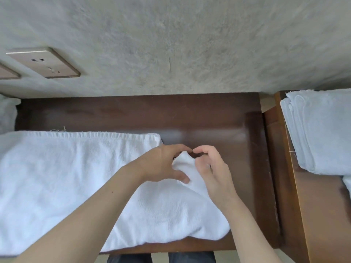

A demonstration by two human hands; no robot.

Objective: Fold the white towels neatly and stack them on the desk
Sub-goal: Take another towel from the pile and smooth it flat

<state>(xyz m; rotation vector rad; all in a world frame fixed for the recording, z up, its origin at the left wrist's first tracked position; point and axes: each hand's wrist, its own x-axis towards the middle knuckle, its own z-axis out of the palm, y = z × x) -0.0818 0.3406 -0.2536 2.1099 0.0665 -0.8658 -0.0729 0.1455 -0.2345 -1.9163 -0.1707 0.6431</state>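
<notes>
A large white towel (66, 177) lies spread over the left and middle of the dark wooden desk (218, 118), its hemmed edge toward the wall. My left hand (165, 164) and my right hand (212, 171) meet over the towel's right end. Both pinch a raised corner of the towel (184, 163) between thumb and fingers, lifted off the desk. A stack of folded white towels (321, 133) sits on the lighter wooden furniture to the right.
A textured grey wall (171, 44) rises behind the desk, with a socket plate (45, 62) at left. The lighter wooden unit (311, 215) stands against the desk's right side. More white cloth (7, 112) shows at the far left edge. My legs (161, 258) are below the desk's front edge.
</notes>
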